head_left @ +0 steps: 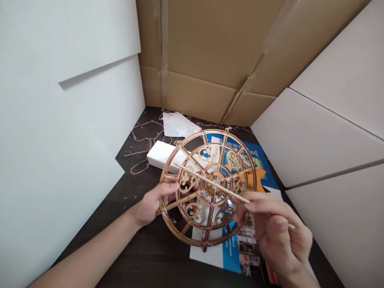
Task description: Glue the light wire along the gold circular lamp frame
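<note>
My left hand [153, 204] grips the left side of a round laser-cut wooden wheel [192, 239], with the thumb across the rim and spokes. The wheel stands tilted above the table. It has spokes, a central hub, ornate scrollwork inserts [208, 153] and thin red lines along its frame. My right hand [274, 234] pinches a thin wooden dowel [214, 185] between its fingers. The dowel lies across the face of the wheel, and its far end reaches the left spokes. The wheel hides part of the papers behind it.
A white foam block [162, 156], tangled red thread [144, 140] and folded white paper [178, 124] lie on the dark tabletop [144, 248]. A blue printed brochure [231, 256] and an orange piece [255, 180] lie under the wheel. Cardboard [207, 52] and white panels [60, 120] wall the space.
</note>
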Action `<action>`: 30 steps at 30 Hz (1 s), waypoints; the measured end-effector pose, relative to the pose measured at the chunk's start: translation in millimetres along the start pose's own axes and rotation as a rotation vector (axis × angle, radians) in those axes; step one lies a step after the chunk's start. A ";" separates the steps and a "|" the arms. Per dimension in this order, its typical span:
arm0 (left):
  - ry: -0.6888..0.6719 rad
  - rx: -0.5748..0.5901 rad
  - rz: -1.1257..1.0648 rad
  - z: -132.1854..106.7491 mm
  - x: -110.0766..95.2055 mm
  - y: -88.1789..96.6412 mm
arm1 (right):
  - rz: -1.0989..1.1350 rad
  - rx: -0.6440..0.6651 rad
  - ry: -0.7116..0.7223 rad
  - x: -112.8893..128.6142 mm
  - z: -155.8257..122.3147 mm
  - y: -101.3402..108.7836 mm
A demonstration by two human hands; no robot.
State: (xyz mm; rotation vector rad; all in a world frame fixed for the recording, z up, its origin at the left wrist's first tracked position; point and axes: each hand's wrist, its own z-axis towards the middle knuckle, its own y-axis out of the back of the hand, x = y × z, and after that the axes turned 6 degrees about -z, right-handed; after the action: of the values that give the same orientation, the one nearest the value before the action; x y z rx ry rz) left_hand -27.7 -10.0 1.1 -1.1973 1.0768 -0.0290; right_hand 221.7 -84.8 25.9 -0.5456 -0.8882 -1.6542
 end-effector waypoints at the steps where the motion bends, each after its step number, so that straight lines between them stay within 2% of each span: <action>1: 0.000 0.008 0.000 0.2 -0.2 -0.5 | 0.016 0.018 -0.010 -0.3 0.2 0.3; 5: -0.007 0.009 -0.008 0.9 0.0 -1.1 | 0.058 0.063 -0.023 -0.1 1.2 0.4; 11: -0.005 0.008 0.005 0.7 0.2 0.8 | 0.059 0.043 -0.033 0.0 -0.1 0.2; 30: -0.001 -0.002 0.016 0.1 1.0 3.0 | 0.007 0.094 -0.033 0.7 1.6 3.7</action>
State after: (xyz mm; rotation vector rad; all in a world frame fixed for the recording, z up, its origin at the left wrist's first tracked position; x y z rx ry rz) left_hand -28.6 -9.2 -1.8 -1.1904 1.0857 -0.0155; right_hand 225.0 -84.3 28.5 -0.5124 -0.9820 -1.5926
